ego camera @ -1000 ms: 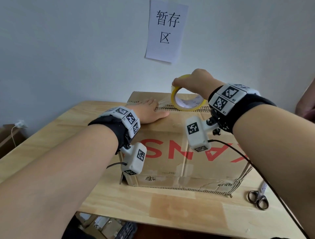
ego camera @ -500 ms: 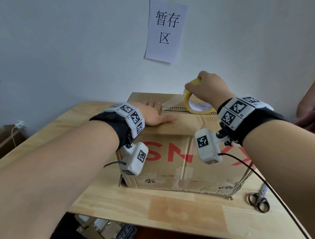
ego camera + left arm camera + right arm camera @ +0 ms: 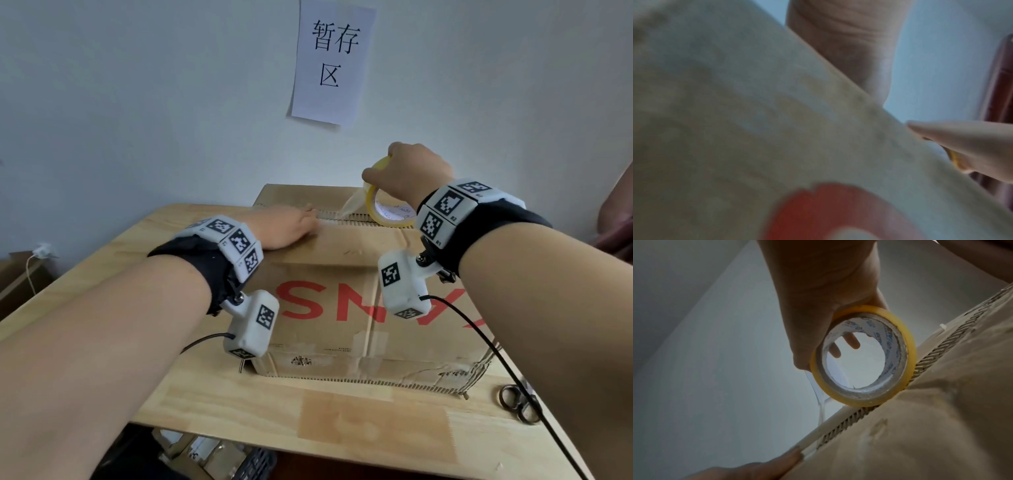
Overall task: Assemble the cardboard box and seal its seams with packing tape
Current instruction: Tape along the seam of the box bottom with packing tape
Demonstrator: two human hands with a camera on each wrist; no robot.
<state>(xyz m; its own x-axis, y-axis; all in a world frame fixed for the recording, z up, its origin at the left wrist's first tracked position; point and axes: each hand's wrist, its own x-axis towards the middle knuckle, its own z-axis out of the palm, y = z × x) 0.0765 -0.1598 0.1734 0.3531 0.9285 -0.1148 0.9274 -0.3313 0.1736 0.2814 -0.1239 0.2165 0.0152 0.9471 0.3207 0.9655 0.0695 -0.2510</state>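
The cardboard box (image 3: 342, 298) sits in the middle of the head view on a pale wooden worktop (image 3: 342, 428), its top flaps folded down, so what it holds cannot be seen. It is brown corrugated board with large red letters printed upside down on the near face, scuffed patches of old tape along the lower edge, and a frayed lower right corner. The fluted edge of a flap runs along the top seam.

The left hand (image 3: 284, 228) lies flat on the box top, left of centre in the frame, fingers straight and pressing down at the seam where the strip of tape starts. In the right wrist view a fingertip of that hand enters from the lower left and touches the flap edge.

The right hand (image 3: 411, 171) grips the tape roll (image 3: 387, 212) in the upper right of centre, thumb on one side and fingers (image 3: 852, 340) curled over the rim and into the core. The roll is yellowish, with a white printed cardboard core, standing on edge and touching the seam. A clear strip stretches from it down and left to the box top, toward the left fingertips.

Scissors (image 3: 519, 402) lie on the worktop at lower right, apart from the box. A paper sign (image 3: 334, 61) with handwritten characters hangs on the wall at upper centre.
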